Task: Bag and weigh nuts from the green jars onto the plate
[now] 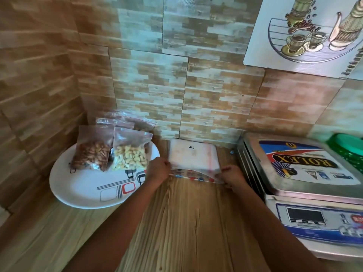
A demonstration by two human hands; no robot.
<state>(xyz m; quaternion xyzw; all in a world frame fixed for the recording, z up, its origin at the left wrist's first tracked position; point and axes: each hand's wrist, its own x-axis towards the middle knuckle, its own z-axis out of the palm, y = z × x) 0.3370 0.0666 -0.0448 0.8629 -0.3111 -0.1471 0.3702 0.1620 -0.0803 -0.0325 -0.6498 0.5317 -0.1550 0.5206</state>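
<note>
A white patterned plate [82,189] lies at the left of the wooden counter. On it lean several filled zip bags, among them one of brown nuts [91,154] and one of pale cashews [130,156]. A stack of empty clear zip bags [193,154] lies against the back wall. My left hand [158,169] pinches the left end of the stack's front edge and my right hand [231,176] pinches the right end, lifting a clear bag [196,176] that bows between them. A green jar [348,150] shows at the right edge, partly cut off.
A digital scale [306,173] with a steel pan and a "ROLEX" sticker stands at the right, its display facing me. Tiled walls close in the back and left. Bare wooden counter [186,222] stretches under my forearms.
</note>
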